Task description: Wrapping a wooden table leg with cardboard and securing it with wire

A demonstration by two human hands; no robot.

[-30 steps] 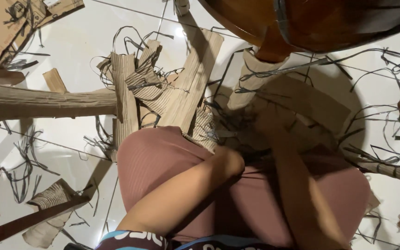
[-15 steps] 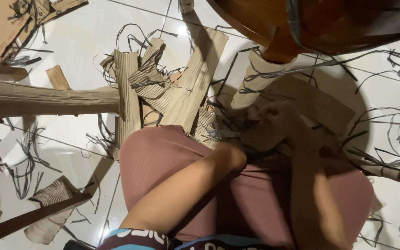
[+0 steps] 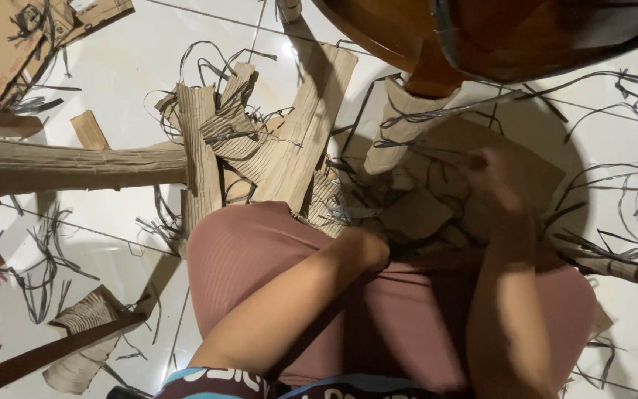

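1. The right hand [image 3: 492, 181], blurred, is raised over a shaded heap of cardboard scraps [image 3: 437, 207]; whether its fingers pinch anything cannot be told.
2. The left hand [image 3: 367, 247] is tucked down past the knee, touching the scraps, its fingers hidden, so its grip cannot be told.
3. The two hands are apart, the scraps between them.
4. Left of the left hand lie torn corrugated cardboard strips [image 3: 289, 140] on a white tiled floor [image 3: 127, 66].
5. Beyond the right hand stands a brown wooden table [image 3: 496, 33].

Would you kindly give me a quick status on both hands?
Left hand tucked behind knee, grip hidden. Right hand blurred over cardboard scraps. Dark strips tangled across them.
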